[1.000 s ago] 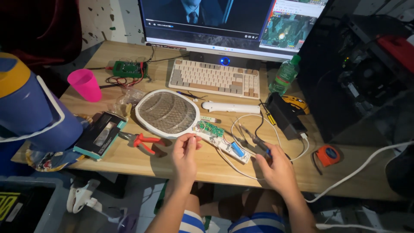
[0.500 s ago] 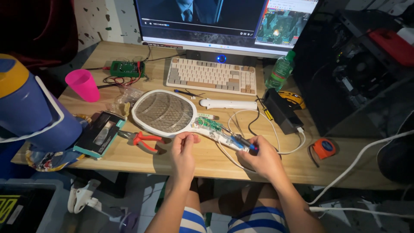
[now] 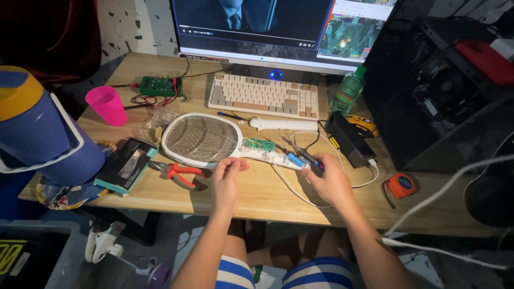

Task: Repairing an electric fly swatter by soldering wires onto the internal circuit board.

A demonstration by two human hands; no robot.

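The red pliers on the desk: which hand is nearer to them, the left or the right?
Left. The left hand rests just right of the red pliers, almost beside their handles. The right hand is much farther right, holding a soldering iron over the opened racket handle.

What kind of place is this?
It looks like a home computer desk used for fixing electronics: a monitor and keyboard at the back, an opened racket-shaped bug zapper, and a green circuit board.

racket (image 3: 202,140): white, oval mesh head at 9 o'clock, lying flat on counter | handle opened, green board exposed | soldering iron (image 3: 304,157): dark, blue-collared, tip toward 10 o'clock
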